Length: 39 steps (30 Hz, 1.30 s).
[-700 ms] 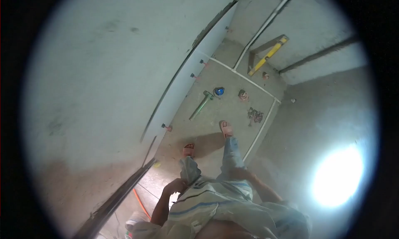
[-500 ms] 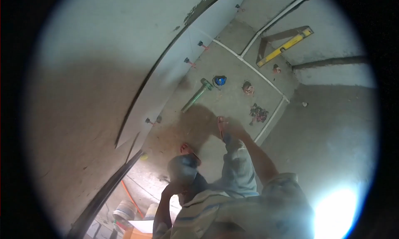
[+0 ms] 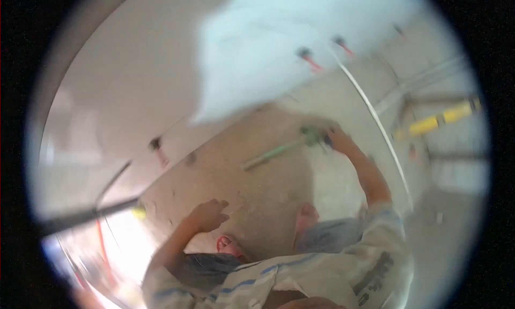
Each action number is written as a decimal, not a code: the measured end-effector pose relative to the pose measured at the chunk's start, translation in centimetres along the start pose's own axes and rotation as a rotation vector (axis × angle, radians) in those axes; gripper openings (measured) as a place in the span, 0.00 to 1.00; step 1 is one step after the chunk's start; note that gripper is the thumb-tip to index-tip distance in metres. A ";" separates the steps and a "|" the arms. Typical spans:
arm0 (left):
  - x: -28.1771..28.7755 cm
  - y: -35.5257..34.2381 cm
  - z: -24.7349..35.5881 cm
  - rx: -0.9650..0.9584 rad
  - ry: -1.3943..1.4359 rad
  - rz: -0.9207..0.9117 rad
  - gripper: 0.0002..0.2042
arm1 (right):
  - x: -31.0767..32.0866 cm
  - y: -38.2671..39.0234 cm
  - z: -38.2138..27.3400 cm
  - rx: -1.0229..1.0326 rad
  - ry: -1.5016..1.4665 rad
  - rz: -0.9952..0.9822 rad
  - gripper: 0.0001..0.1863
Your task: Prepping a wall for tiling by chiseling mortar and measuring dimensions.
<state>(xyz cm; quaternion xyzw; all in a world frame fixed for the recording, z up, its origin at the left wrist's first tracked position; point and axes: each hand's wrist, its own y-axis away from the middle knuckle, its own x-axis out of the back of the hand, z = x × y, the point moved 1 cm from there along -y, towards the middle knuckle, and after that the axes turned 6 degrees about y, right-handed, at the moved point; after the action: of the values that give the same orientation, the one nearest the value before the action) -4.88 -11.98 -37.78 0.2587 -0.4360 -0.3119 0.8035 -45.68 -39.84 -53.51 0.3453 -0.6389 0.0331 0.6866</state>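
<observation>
Head: hands (image 3: 208, 216) (image 3: 338, 139) between panel (image 3: 252, 67) and strip (image 3: 371, 106)

The left forearm (image 3: 174, 243) is bare and rises from the lower left, slanting up toward the middle of the view. The left hand (image 3: 206, 216) is held low with its back upward, and its wrist is nearly straight. Its fingers (image 3: 219, 206) are a little bent and slightly apart, pointing to the right, and they grip nothing. The right forearm (image 3: 371, 175), also bare, is stretched much farther forward and leans inward to the left. The right hand (image 3: 340, 140) is at its far end, with the fingertips directed down and forward; they are blurred, so how tightly they are bent is not clear.
</observation>
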 end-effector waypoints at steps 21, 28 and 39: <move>8.7 6.6 13.3 -0.437 1.462 0.812 0.22 | 25.8 12.9 -22.5 0.669 -1.730 -0.377 0.36; 12.5 14.5 10.5 -0.485 0.961 1.359 0.20 | 27.7 17.6 -30.4 0.495 -1.470 0.286 0.38; 2.2 9.8 5.0 -0.505 0.920 1.114 0.19 | 20.5 16.9 -35.3 0.779 -0.750 0.207 0.42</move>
<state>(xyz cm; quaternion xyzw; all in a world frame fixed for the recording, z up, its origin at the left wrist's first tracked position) -5.53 -7.75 -27.43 -0.0868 -0.0389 0.1882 0.9775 -20.02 -16.87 -25.83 0.4972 -0.8109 0.2094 0.2266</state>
